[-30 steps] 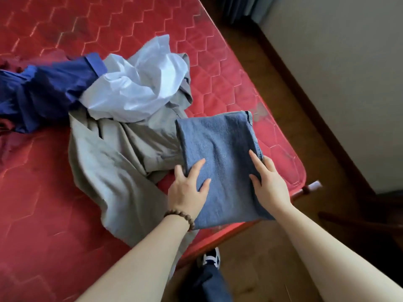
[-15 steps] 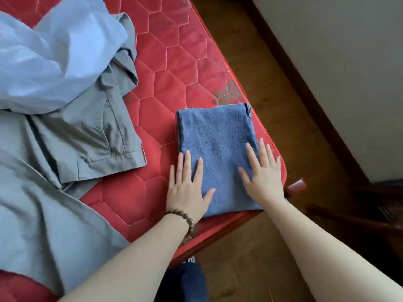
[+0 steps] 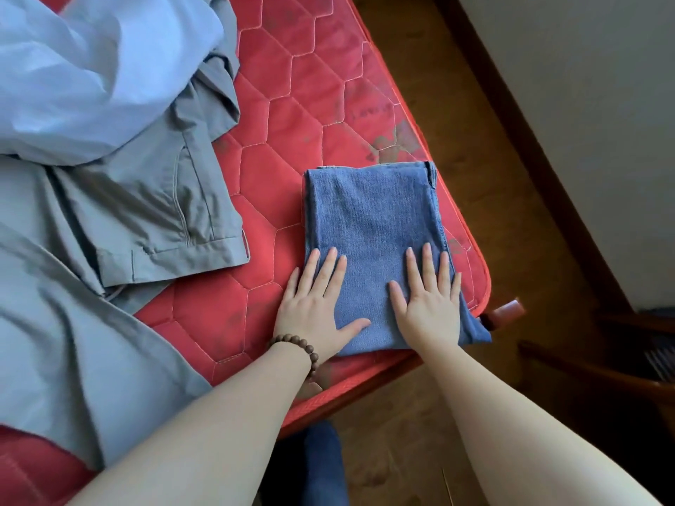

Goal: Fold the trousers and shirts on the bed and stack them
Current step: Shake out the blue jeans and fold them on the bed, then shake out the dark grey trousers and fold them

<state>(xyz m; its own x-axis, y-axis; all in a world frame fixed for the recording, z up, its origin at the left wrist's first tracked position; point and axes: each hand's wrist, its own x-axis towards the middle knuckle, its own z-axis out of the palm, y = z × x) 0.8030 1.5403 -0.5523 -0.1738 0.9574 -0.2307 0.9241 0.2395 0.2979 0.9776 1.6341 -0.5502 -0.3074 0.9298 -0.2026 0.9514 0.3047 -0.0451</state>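
Observation:
Folded blue jeans [image 3: 372, 217] lie as a neat rectangle at the near right corner of the red quilted mattress [image 3: 310, 115]. My left hand [image 3: 314, 304], with a bead bracelet at the wrist, rests flat on the jeans' near left edge, fingers spread. Flat on their near right part lies my right hand [image 3: 427, 301]. Neither hand grips the cloth. Unfolded grey trousers [image 3: 120, 220] sprawl to the left, with a crumpled pale blue shirt [image 3: 91, 74] on top of them at the far left.
The mattress corner ends just right of the jeans, above a wooden floor [image 3: 456, 425]. A wooden bed-frame knob [image 3: 506, 310] sticks out at the corner. A white wall [image 3: 584, 85] with dark skirting runs along the right. Dark furniture [image 3: 628, 359] stands at the right edge.
The folded jeans went from over the grey trousers to the bare mattress corner. Both hands let go and flattened on top of them.

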